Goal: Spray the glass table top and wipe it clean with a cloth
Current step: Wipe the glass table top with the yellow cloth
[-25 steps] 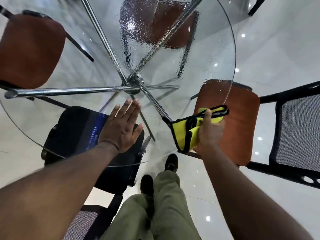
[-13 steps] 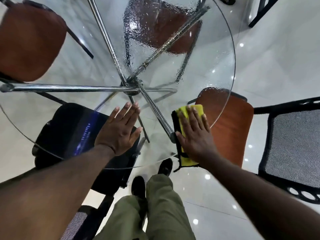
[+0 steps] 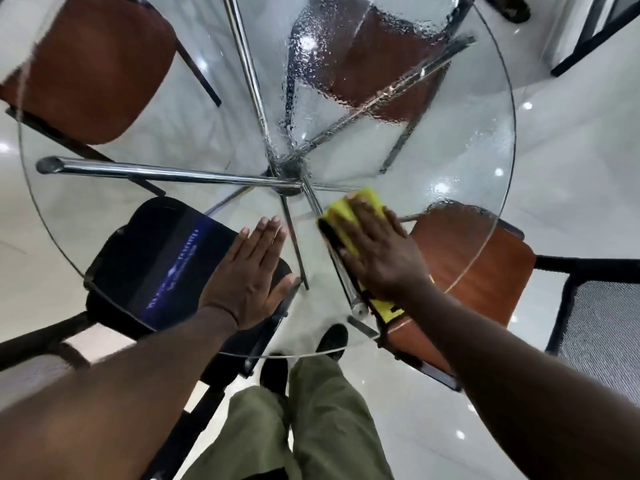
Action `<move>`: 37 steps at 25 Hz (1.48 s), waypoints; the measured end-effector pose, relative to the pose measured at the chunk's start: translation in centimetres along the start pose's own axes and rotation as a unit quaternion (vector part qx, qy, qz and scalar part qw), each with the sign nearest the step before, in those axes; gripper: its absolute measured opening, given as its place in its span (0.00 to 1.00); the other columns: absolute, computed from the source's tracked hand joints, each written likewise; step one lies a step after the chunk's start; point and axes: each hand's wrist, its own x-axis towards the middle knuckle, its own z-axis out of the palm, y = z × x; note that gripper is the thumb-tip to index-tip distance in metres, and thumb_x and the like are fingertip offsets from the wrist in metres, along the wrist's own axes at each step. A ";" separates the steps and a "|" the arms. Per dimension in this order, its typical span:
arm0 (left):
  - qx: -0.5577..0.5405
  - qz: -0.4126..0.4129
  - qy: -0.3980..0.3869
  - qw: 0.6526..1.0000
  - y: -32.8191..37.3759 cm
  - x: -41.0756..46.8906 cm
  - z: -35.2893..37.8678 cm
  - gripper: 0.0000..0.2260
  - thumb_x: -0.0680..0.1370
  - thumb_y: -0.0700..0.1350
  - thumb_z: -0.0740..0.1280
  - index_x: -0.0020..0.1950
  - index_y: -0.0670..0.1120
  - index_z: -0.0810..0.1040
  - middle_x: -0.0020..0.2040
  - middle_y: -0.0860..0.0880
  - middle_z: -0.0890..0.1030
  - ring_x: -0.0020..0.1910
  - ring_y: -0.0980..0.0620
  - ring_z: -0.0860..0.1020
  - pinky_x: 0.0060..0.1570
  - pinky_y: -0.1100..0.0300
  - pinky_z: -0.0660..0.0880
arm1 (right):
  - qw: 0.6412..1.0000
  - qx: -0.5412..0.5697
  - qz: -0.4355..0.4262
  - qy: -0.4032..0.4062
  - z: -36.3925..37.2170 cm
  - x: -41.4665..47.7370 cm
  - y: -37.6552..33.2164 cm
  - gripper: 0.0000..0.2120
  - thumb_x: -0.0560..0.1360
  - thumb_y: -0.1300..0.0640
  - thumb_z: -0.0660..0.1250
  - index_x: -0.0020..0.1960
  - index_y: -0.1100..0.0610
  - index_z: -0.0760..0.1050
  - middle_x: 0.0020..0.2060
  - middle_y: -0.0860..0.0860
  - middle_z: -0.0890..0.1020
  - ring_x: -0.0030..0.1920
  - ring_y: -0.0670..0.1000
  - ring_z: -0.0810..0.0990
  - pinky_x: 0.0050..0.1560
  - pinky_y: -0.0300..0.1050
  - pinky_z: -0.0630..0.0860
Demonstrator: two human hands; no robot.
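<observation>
A round glass table top (image 3: 485, 161) on chrome legs fills the view. Its far half is covered in spray droplets; the near half looks smooth. My right hand (image 3: 379, 254) lies flat with straight fingers on a yellow cloth with black trim (image 3: 341, 220), pressing it onto the glass right of the centre hub. My left hand (image 3: 249, 278) rests flat and open on the glass near the front edge, holding nothing. No spray bottle is in view.
Brown-seated chairs stand at far left (image 3: 90, 64), far middle (image 3: 377, 64) and right (image 3: 485, 271), seen through the glass. A black chair (image 3: 156, 258) sits under the near left. A mesh chair back (image 3: 602, 323) stands at right. My legs are at the front edge.
My right hand laid the cloth flat on the glass, then slid it forward toward the table's centre. The left hand has stayed pressed in place.
</observation>
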 end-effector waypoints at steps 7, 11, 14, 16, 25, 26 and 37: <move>-0.005 0.004 -0.024 1.000 -0.4 0.2 -0.1 0.34 0.85 0.59 0.53 0.84 0.40 0.50 0.85 0.42 0.48 0.84 0.43 0.48 0.81 0.42 0.55 | 0.994 0.055 0.096 -0.023 -0.2 4.5 -1.5 0.32 0.87 0.42 0.53 0.88 0.47 0.49 0.88 0.52 0.48 0.87 0.52 0.45 0.86 0.60 0.47; -0.016 -0.012 -0.021 1.000 -0.5 0.0 -0.1 0.35 0.84 0.59 0.56 0.84 0.41 0.51 0.85 0.43 0.48 0.84 0.45 0.47 0.81 0.43 0.54 | 0.988 0.067 0.137 0.002 -0.7 8.0 2.1 0.32 0.87 0.43 0.55 0.88 0.46 0.50 0.87 0.49 0.51 0.87 0.50 0.48 0.86 0.58 0.49; -0.020 -0.013 -0.021 1.000 -0.3 -0.2 -0.1 0.36 0.84 0.60 0.56 0.85 0.41 0.50 0.85 0.44 0.48 0.84 0.46 0.46 0.81 0.44 0.55 | 0.927 0.095 0.362 0.021 -0.4 9.0 -3.2 0.32 0.87 0.44 0.53 0.88 0.47 0.47 0.88 0.52 0.48 0.87 0.52 0.44 0.86 0.61 0.45; -0.029 -0.013 -0.023 0.999 -0.5 -0.1 -0.3 0.35 0.84 0.60 0.55 0.85 0.41 0.50 0.85 0.43 0.48 0.84 0.46 0.46 0.81 0.44 0.54 | 0.994 0.056 0.097 -0.004 0.2 8.5 -3.8 0.31 0.87 0.44 0.53 0.87 0.45 0.51 0.87 0.53 0.50 0.87 0.53 0.46 0.85 0.60 0.47; -0.098 -0.098 0.114 0.984 -4.3 1.9 -2.1 0.30 0.82 0.57 0.64 0.78 0.40 0.69 0.79 0.41 0.69 0.79 0.42 0.66 0.77 0.43 0.63 | 0.997 0.021 -0.059 -0.054 -0.2 7.5 -2.8 0.29 0.87 0.44 0.56 0.86 0.41 0.55 0.87 0.49 0.52 0.87 0.51 0.47 0.85 0.60 0.51; -0.072 -0.143 0.125 0.979 -5.9 2.8 -2.4 0.30 0.83 0.58 0.63 0.78 0.40 0.68 0.80 0.41 0.67 0.80 0.41 0.64 0.78 0.42 0.61 | 0.991 0.013 -0.128 -0.047 -0.2 8.0 -2.5 0.28 0.87 0.44 0.57 0.86 0.42 0.57 0.87 0.50 0.54 0.87 0.52 0.48 0.85 0.60 0.52; -0.047 -0.246 0.046 0.967 -8.4 5.7 -1.3 0.36 0.84 0.61 0.54 0.84 0.40 0.51 0.85 0.42 0.50 0.84 0.45 0.46 0.82 0.43 0.49 | 0.997 0.043 -0.067 0.016 0.8 25.1 -6.3 0.27 0.86 0.41 0.55 0.85 0.41 0.60 0.86 0.49 0.58 0.86 0.53 0.53 0.84 0.60 0.54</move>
